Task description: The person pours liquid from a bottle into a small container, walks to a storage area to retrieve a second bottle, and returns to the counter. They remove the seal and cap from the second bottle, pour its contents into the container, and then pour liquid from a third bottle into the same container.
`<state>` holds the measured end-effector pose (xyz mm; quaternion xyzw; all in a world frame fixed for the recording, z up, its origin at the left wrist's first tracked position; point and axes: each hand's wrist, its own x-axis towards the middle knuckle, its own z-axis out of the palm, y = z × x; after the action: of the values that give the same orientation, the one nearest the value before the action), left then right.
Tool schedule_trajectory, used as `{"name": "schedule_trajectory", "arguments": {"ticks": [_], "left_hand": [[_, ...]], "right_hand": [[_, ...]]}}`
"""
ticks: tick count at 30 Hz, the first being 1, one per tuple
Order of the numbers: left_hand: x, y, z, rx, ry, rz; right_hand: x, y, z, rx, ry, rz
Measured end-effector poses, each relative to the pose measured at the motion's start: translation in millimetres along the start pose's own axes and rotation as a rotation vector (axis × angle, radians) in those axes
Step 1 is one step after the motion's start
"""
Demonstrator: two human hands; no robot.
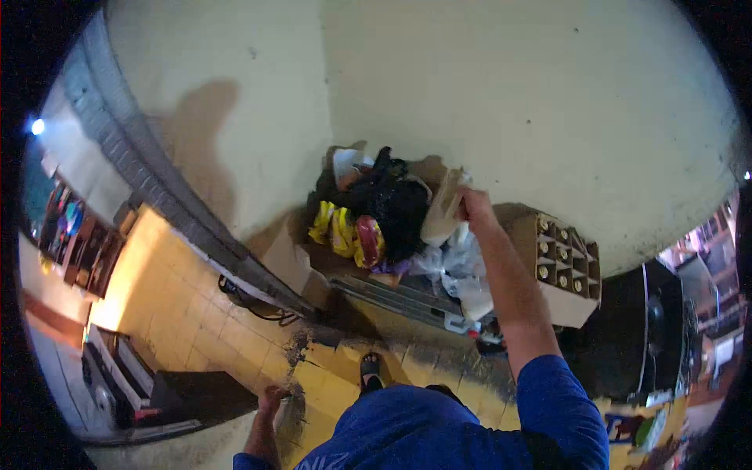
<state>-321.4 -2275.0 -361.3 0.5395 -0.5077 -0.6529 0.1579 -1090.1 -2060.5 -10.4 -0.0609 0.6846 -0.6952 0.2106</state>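
My right hand [475,207] is stretched out over a pile of goods by the wall. Its fingers are closed on the upper part of a clear plastic bag [440,219] with pale beige contents. Just left of that bag lies a black plastic bag [388,207]. Yellow packets [335,227] and a red-and-yellow packet [368,241] sit further left, and crumpled clear plastic bags [462,270] lie below my right hand. Low on the left, my left hand [271,398] is beside the end of a pale ledge [211,435]; its fingers are too small and dim to make out.
A cardboard box [568,301] with divided cells holds several capped bottles, right of the pile. Grey slats [399,296] run along the pile's front. A large black object [619,337] stands further right. A grey edge [180,200] slants down on the left above yellow floor tiles [204,329].
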Motion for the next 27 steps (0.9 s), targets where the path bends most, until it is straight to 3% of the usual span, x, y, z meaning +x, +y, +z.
{"name": "schedule_trajectory", "arguments": {"ticks": [1,4,6,7,8,9,11,12,15,19,20,22,23,25,27], "left_hand": [[8.5,3.1,4.5,0.025,-0.029,-0.017],[39.5,27.8,51.3,-0.186,-0.499,-0.226],[75.9,6.9,94.6,-0.728,-0.979,-0.364],[92.1,-0.9,124.9,-0.691,-1.018,-0.388],[99.4,-0.8,160.7,-0.239,-1.029,0.087],[99.7,3.5,189.4,0.199,-0.993,0.575],[73.1,31.7,245.0,0.731,-0.870,0.507],[38.6,77.4,285.1,1.001,-0.839,0.466],[-5.0,120.1,373.4,0.900,-1.042,0.585],[-229.2,218.3,479.2,0.750,-1.275,0.668],[-261.3,212.2,496.8,0.716,-1.370,0.753],[-374.3,213.3,524.8,0.719,-1.596,1.004],[-424.9,202.6,537.9,0.744,-1.673,1.023],[-522.6,168.9,551.0,0.510,-1.996,1.490],[-578.8,133.2,571.5,0.539,-2.273,1.558]], "right_hand": [[-36.4,-38.8,-3.6,-0.017,0.013,-0.024],[-119.2,-115.9,-31.6,-0.199,0.181,-0.219],[-163.6,-142.8,-66.1,-0.180,0.281,-0.287],[-181.1,-149.0,-95.2,-0.410,0.421,-0.405],[-202.9,-151.7,-124.6,-0.650,0.565,-0.508],[-228.9,-149.4,-152.8,-0.652,0.634,-0.493],[-289.7,-140.6,-204.2,-0.917,0.853,-0.708],[-322.9,-132.9,-223.3,-0.928,0.920,-0.682],[-438.6,-94.1,-259.0,-0.974,0.791,-0.530],[-576.2,14.1,-304.2,-1.245,0.693,-0.171],[-605.0,47.3,-312.9,-1.356,0.609,-0.103],[-674.1,86.9,-322.5,-1.231,0.672,-0.118],[-707.5,98.9,-325.4,-1.208,0.749,-0.077],[-771.7,118.9,-327.3,-1.246,0.689,-0.027],[-810.1,129.7,-330.7,-1.187,0.766,0.051]]}}
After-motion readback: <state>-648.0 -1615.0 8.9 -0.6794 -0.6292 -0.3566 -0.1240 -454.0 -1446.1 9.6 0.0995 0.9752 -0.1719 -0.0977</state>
